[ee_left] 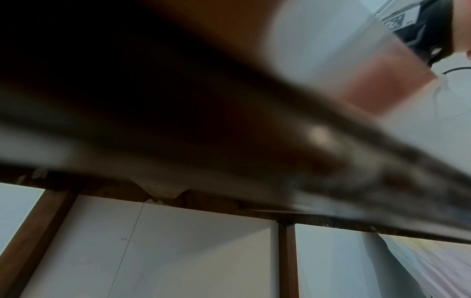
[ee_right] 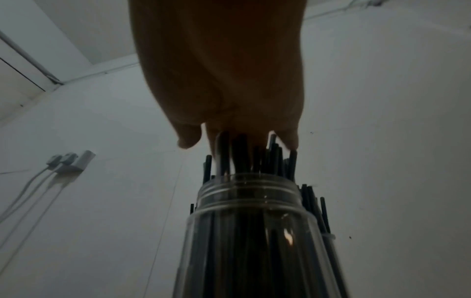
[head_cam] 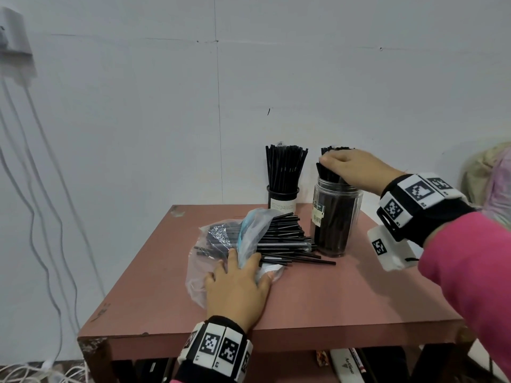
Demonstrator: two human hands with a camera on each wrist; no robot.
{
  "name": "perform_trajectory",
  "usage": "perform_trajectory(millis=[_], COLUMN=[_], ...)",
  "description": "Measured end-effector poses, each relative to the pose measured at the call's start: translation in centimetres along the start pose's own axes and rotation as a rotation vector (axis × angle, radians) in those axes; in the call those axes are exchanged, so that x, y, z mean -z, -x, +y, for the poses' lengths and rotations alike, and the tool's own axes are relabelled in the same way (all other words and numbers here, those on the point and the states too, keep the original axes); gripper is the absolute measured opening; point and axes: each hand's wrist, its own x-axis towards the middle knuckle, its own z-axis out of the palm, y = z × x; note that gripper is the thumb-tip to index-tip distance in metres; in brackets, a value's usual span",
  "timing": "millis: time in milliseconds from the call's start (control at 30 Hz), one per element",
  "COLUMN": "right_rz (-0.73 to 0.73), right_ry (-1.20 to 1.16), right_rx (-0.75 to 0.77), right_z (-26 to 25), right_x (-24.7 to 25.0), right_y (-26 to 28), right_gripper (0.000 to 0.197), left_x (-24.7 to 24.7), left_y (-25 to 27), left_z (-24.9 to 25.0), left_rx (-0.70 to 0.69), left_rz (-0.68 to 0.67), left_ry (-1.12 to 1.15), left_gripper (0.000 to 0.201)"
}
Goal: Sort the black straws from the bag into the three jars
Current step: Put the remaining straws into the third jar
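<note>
A clear plastic bag [head_cam: 218, 236] lies in the middle of the reddish table [head_cam: 331, 299], and black straws [head_cam: 287, 241] spill from its mouth toward the right. My left hand [head_cam: 237, 283] rests flat on the bag's near end with its fingers spread. A clear jar [head_cam: 337, 217] [ee_right: 254, 231] packed with straws stands at the back right. My right hand [head_cam: 331, 164] [ee_right: 237, 141] reaches over it, and its fingers curl round the tops of a bunch of straws standing in that jar. Left of it is a dark labelled jar [head_cam: 282, 201] full of straws. More straw tops [head_cam: 338, 148] show behind the clear jar; what holds them is hidden.
A white wall rises right behind the jars. White cables [head_cam: 36, 189] hang down it at the left. A heap of cloth [head_cam: 492, 183] sits beyond the table's right side, and boxes [head_cam: 345, 366] lie under the table. The left wrist view is dark and blurred.
</note>
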Motion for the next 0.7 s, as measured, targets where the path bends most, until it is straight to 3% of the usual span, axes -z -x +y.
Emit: perform_trajectory(millis=[67,167,233,400,500,600,700], right_rz=[0.129,0.462,0.530,0.228,0.114,-0.046,-0.199], right_ry=[-0.013,-0.251,-0.369,-0.417,-0.359,-0.181,0.092], right_rx=[0.068,0.196,0.215,-0.032,-0.204,-0.382,-0.449], right_z=[0.0,-1.3,-2.7,-3.0,-0.8,1.6,2.0], right_x=[-0.1,-0.2,-0.9,-5.6,-8.9,-11.6,-13.3], right_y=[0.2,2.3,4.5,9.4,11.1,11.9,12.4], right_gripper=[0.046,0.030,0.020,0.016,0.027,0.037,0.034], left_x=[0.0,-0.2,-0.2,-0.2,-0.2,-0.2,-0.3], left_y=[0.0,-0.1,-0.1,-0.1,-0.1,-0.1,-0.1], left_z=[0.0,-0.1,-0.1,0.0,0.0,0.0,-0.1], left_rx=[-0.002,-0.007,-0.006,-0.007,-0.012,-0.011,-0.012], left_rz=[-0.002,0.000,0.001,0.014,0.023,0.022,0.027], left_ry=[0.003,0.006,0.010,0.015,0.014,0.020,0.020], left_gripper=[0.052,0.051,0.051,0.051,0.051,0.051,0.050])
